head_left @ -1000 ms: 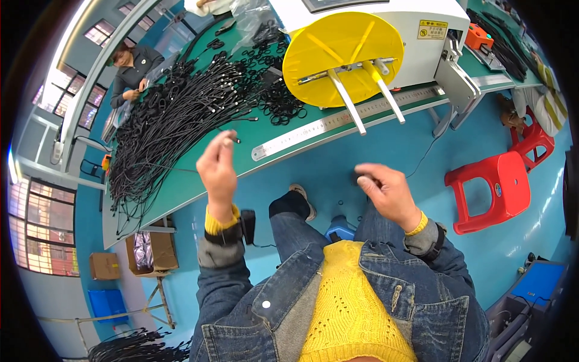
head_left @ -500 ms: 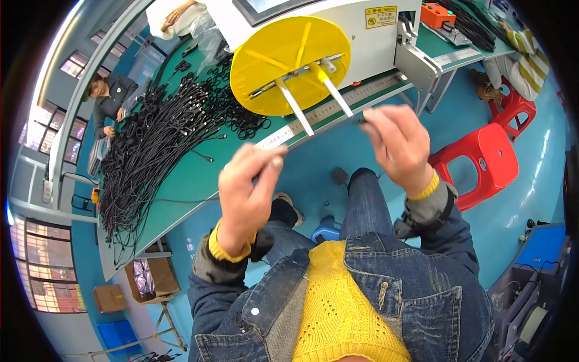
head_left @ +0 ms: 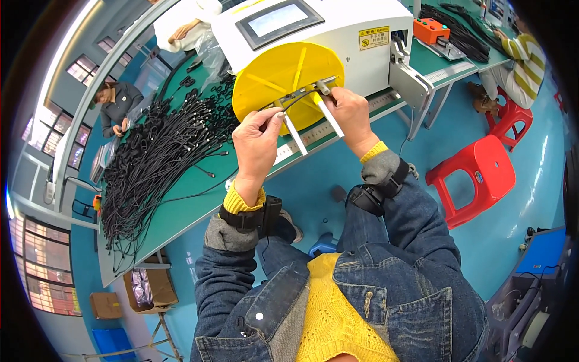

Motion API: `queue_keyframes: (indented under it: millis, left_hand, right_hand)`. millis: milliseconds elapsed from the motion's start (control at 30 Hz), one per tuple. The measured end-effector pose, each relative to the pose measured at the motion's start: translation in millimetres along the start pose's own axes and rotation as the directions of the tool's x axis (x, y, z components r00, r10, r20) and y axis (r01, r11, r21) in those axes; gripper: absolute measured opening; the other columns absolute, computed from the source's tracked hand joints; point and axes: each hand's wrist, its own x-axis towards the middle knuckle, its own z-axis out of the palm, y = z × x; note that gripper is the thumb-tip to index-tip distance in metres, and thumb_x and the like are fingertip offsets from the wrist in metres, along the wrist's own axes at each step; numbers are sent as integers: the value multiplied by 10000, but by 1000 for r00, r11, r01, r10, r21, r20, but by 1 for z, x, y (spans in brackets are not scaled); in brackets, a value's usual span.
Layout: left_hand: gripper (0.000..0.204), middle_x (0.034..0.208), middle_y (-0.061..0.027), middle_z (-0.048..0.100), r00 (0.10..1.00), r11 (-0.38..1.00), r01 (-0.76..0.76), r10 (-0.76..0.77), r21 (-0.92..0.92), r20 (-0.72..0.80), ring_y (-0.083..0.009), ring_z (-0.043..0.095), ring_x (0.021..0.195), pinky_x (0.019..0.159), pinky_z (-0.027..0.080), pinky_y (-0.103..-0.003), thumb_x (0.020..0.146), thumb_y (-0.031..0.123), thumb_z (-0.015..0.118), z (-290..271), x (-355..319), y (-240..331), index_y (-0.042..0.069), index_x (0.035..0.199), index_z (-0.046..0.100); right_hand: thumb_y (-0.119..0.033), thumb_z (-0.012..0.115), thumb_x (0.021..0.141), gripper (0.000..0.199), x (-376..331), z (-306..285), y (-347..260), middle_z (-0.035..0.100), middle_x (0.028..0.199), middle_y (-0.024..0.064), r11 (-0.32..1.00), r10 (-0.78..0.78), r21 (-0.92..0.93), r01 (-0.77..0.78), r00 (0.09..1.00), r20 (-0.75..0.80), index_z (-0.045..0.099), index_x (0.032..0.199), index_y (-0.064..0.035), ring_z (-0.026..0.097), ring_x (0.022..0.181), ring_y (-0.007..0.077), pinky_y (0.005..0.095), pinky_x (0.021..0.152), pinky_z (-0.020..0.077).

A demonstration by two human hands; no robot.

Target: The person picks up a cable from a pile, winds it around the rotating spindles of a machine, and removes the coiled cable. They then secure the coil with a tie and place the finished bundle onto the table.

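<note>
Nearest: denim jacket sleeves over yellow cuffs, a black strap on each wrist. Both hands have moved up and forward since half a second ago, when they were held in mid-air short of the bench; they are now at the machine.

Left hand point(head_left: 258, 140): fingers pinched together on a thin black cable point(head_left: 297, 98) just beside the left white peg point(head_left: 294, 133). Right hand point(head_left: 350, 112): fingers closed around the base of the right white peg point(head_left: 330, 114), where the cable's other end meets the metal bar; whether it grips cable, peg or both cannot be told. The cable runs in a short arc between the two hands, lying against the face of the yellow disc point(head_left: 283, 75).

Pegs: two, white, sticking out from the disc toward the person. Disc: one, mounted on the front of a white machine point(head_left: 356, 24) with one screen on top. A steel ruler point(head_left: 313, 136) runs along the near edge of the green bench point(head_left: 181, 211), partly covered by the hands and pegs.

Left on the bench: a large heap of black cables point(head_left: 157, 151), too many to count.

Right, on the blue floor: two red plastic stools point(head_left: 476, 175).

Farther: three other people at the benches, one far left, one top centre, one in a striped top at the far right. An orange box point(head_left: 431, 29) sits on the right bench.
</note>
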Motion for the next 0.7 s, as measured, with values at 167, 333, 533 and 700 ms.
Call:
queue_keyframes:
  millis: [167,333,533,700]
  left_hand:
    - [137,672,-42,567,1000,1000,-8,8,14,-16,-87,491,587,552,397,-214,786,50,640,-2,-4,-6,5,913,664]
    - [142,662,-43,559,998,999,45,-46,-12,-42,-87,486,583,548,394,-217,790,57,640,-7,-13,-6,6,920,664]
    - [161,640,-51,537,997,998,26,-22,52,-74,-106,481,563,521,385,-236,796,69,640,-9,-15,-1,13,946,659]
    - [176,618,-69,503,984,955,-169,177,244,-12,-141,465,530,494,376,-258,806,76,629,-13,-19,17,23,973,650]
  right_hand:
    - [-125,614,763,123,-20,-7,4,589,679,161,997,58,63,-54,996,-66,623,803,-9,577,587,303,343,528,461]
    - [-123,603,764,110,-82,-32,17,600,676,160,975,194,86,-205,974,119,634,779,-19,596,601,292,334,545,466]
    - [-114,595,767,112,-134,-53,13,610,677,147,929,300,101,-355,886,355,639,788,-13,604,602,280,327,558,470]
    - [-140,581,762,130,-147,-60,0,617,690,151,872,361,106,-478,774,520,644,771,-27,605,641,320,367,590,481]
